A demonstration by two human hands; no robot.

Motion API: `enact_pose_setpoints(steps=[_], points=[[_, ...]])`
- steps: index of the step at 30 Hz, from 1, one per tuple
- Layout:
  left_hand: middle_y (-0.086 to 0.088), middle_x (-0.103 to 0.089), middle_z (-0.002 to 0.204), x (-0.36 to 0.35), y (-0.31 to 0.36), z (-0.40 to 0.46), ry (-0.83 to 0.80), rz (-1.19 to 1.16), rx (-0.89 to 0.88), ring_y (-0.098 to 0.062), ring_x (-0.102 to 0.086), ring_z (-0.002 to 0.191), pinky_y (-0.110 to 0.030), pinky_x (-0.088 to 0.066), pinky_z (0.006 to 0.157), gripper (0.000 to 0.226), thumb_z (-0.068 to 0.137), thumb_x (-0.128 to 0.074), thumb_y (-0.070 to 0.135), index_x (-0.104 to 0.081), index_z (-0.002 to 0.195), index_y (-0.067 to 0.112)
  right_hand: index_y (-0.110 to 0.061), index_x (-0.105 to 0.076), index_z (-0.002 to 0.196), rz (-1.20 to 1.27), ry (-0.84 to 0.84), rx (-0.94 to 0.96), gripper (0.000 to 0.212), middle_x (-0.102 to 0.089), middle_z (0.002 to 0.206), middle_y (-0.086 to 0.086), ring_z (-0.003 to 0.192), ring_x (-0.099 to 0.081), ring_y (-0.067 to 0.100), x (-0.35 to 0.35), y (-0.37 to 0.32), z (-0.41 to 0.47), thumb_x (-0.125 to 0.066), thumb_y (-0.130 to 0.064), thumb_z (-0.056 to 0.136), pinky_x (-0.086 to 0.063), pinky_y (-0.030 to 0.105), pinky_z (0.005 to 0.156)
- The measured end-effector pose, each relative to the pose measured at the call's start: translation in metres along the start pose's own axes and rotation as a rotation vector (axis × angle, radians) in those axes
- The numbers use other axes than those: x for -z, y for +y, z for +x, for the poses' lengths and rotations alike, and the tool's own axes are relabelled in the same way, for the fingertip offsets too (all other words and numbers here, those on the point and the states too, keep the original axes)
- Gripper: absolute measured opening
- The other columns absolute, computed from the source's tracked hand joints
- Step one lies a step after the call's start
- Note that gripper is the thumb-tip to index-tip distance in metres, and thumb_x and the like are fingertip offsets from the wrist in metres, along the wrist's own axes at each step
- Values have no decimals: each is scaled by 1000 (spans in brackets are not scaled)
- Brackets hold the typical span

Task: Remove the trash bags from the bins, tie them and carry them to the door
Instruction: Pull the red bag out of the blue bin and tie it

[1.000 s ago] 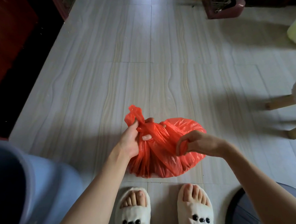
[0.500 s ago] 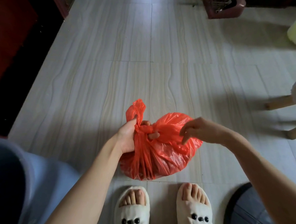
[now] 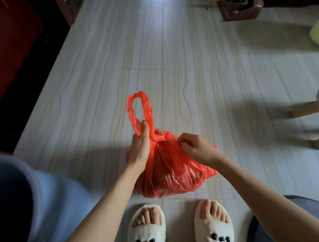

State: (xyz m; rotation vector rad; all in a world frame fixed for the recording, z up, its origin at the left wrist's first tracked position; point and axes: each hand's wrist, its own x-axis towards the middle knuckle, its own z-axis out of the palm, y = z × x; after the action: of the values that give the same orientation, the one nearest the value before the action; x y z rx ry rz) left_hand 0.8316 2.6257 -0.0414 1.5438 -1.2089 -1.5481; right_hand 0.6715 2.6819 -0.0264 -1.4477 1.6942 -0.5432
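Bag (image 3: 173,171) on floor, handle loop (image 3: 139,110) upright

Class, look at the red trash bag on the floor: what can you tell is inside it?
The red trash bag bulges with a dark mass showing dimly through the plastic, but what it is cannot be told. The left hand grips its gathered neck and the right hand pinches the plastic, covering the opening.

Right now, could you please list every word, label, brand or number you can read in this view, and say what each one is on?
None: no readable text shows in this view.
The red bag, gripped by the left hand and right hand, is plain plastic with no print.
The slippers bear only dark beads, no lettering.
The floor tiles show only grain.
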Motion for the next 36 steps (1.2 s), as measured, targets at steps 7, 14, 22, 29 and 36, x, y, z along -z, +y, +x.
enact_pose_setpoints(steps=[7,14,22,29,36], points=[[10,-65,69,-7,-2,-12,8,30,-113,11,-59,67,-1,-40,73,55,97,-28,47,-62,62,22,-3,-61,81,72,-36,53,14,-47,60,-10,52,-43,1,-6,-2,-3,-48,0,84,-32,12,53],[9,-61,58,-11,-11,2,-13,-388,-69,-7,-59,64,-26,-45,76,53,97,-32,32,-53,51,17,-9,-71,86,23,53,191,26,-59,109,0,103,-48,9,-18,0,-8,-48,-17,77,-34,20,93],[-1,-64,62,-8,-11,6,-37,-708,220,-15,-62,63,-30,-50,71,40,95,-38,35,-55,66,13,-6,-61,92,228,59,42,20,-57,78,5,69,-48,10,-28,-8,-10,-43,-15,93,-40,22,66],[-3,-56,51,-9,4,0,-20,-831,178,-15,-58,49,-25,-49,57,35,93,-32,16,-44,60,10,-10,-68,101,521,73,-275,22,-63,93,0,88,-56,9,-35,-14,3,-54,-23,91,-43,9,73],[-4,-53,48,-9,4,-1,-26,-796,199,-22,-52,64,-33,-45,68,32,87,-31,12,-41,57,10,-20,-69,86,766,-113,-365,9,-68,90,6,87,-63,19,-31,-17,6,-61,-25,86,-50,38,92]])
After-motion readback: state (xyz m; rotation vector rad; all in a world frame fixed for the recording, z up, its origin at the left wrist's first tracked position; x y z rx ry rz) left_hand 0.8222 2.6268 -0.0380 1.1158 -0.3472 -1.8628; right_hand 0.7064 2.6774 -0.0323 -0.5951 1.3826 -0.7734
